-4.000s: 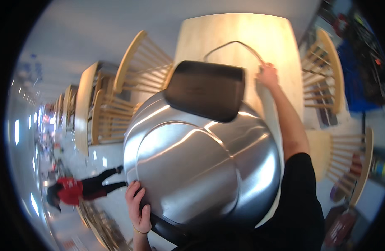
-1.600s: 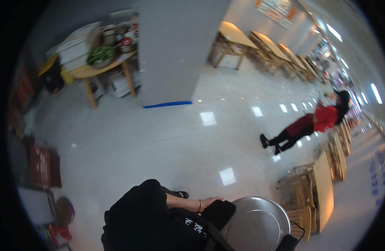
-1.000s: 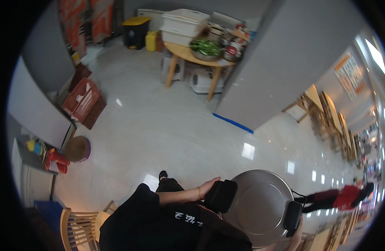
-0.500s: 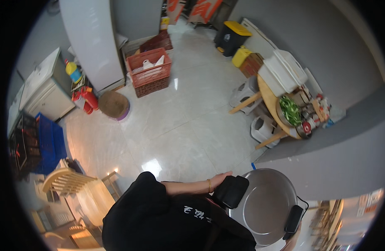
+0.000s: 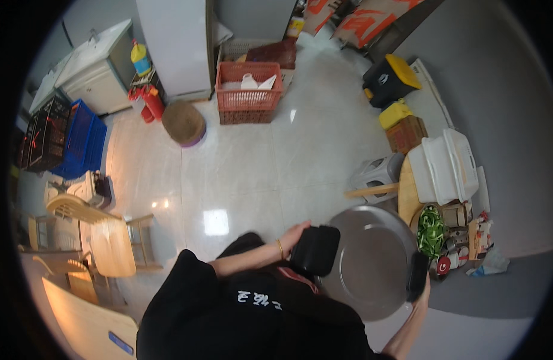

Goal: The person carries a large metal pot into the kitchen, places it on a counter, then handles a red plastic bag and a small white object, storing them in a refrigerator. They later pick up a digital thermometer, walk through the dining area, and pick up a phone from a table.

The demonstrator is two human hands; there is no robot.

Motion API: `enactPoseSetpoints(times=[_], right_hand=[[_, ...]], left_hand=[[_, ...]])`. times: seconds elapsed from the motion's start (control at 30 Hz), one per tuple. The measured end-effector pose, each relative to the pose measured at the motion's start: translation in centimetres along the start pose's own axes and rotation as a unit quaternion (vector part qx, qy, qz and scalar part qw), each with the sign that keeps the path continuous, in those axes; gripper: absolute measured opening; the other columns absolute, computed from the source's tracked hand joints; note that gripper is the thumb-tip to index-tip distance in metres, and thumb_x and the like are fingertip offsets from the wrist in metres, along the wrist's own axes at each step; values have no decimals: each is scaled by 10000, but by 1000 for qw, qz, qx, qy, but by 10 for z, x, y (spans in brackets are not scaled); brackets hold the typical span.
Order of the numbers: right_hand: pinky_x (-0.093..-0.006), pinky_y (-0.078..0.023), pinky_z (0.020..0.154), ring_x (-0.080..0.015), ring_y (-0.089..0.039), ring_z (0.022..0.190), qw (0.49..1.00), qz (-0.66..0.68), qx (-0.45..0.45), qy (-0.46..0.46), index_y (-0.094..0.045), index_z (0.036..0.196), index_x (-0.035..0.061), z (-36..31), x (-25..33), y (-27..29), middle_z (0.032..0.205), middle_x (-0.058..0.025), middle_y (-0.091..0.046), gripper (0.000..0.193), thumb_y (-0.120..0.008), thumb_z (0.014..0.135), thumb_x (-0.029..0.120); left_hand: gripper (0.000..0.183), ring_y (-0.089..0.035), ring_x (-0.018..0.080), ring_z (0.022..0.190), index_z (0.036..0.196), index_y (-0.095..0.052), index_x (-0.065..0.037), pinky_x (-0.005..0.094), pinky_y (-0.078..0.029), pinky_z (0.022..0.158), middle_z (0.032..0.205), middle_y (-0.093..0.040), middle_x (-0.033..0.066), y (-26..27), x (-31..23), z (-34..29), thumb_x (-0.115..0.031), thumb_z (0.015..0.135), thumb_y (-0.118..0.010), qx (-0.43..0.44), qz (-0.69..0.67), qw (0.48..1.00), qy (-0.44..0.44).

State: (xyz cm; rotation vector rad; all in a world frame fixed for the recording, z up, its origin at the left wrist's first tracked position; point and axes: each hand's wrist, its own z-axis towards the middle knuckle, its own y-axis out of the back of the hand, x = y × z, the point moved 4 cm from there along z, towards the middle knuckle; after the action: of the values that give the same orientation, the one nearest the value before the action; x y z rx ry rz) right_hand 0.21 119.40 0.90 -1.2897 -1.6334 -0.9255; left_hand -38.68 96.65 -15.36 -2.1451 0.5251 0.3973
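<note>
- As far as this view goes, the lifting looks done: the round metal pan (image 5: 372,264) is up in your hands, just beyond your black shirt (image 5: 228,312), its inside facing upward.
- Your left hand (image 5: 294,239) is closed around the black block (image 5: 315,251) at one side of the rim; your right hand (image 5: 425,293) grips the black handle (image 5: 417,277) opposite. The hands are apart, with the pan between them, and the undersides of both grips are hidden.
- What remains, in my judgement, is setting it down: no surface that you can see bears it yet.
- Just past the pan's right side stands a wooden table (image 5: 408,193), loaded with white tubs (image 5: 444,168), green vegetables (image 5: 431,233) and a red-topped container (image 5: 443,263). You cannot tell from here whether the rim touches anything there.
- Under that table's edge is a grey plastic stool (image 5: 375,171), which could catch your feet.
- Farther off, you have a cardboard box (image 5: 407,134), a yellow-lidded bin (image 5: 393,81), a red crate (image 5: 246,99) and a low round stool (image 5: 183,123).
- To your left, wooden chairs (image 5: 112,249) and blue crates (image 5: 87,144) narrow that side, well apart from the pan.
</note>
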Motion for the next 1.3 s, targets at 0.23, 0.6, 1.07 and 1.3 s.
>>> enactPoseSetpoints(times=[0.23, 0.6, 1.07, 1.3], right_hand=[[-345, -489, 605, -197, -587, 725, 991, -57, 68, -95, -585, 1066, 93, 179, 49, -115, 921, -36, -623, 474, -554, 796, 481], [-361, -493, 693, -230, -589, 832, 995, -8, 68, -77, -534, 1129, 75, 336, 142, -228, 983, -71, -611, 460, -471, 848, 434], [-328, -492, 617, -189, -586, 796, 998, -8, 61, 2, -552, 1109, 67, 618, 283, -355, 965, -60, -603, 417, -505, 845, 385], [-406, -437, 862, -242, -520, 1033, 991, -41, 120, -34, -456, 1236, 53, 765, 344, -465, 1170, -116, -531, 498, -424, 873, 392]], left_hand=[[505, -583, 148, 801, 1063, -515, -42, 287, -485, 671, 928, -587, 61, 15, -70, 43, -499, 859, -449, -96, -98, 989, -57], [694, -538, 195, 953, 1195, -426, -19, 323, -449, 809, 1059, -543, 101, -2, -265, 187, -571, 786, -522, -82, -55, 991, -93], [452, -577, 156, 845, 1061, -531, -47, 308, -471, 772, 923, -601, 56, -77, -469, 407, -453, 869, -479, -96, -82, 981, -145], [476, -568, 168, 881, 1077, -518, -57, 309, -462, 789, 948, -583, 63, -79, -556, 486, -472, 844, -515, -111, -154, 970, -155]])
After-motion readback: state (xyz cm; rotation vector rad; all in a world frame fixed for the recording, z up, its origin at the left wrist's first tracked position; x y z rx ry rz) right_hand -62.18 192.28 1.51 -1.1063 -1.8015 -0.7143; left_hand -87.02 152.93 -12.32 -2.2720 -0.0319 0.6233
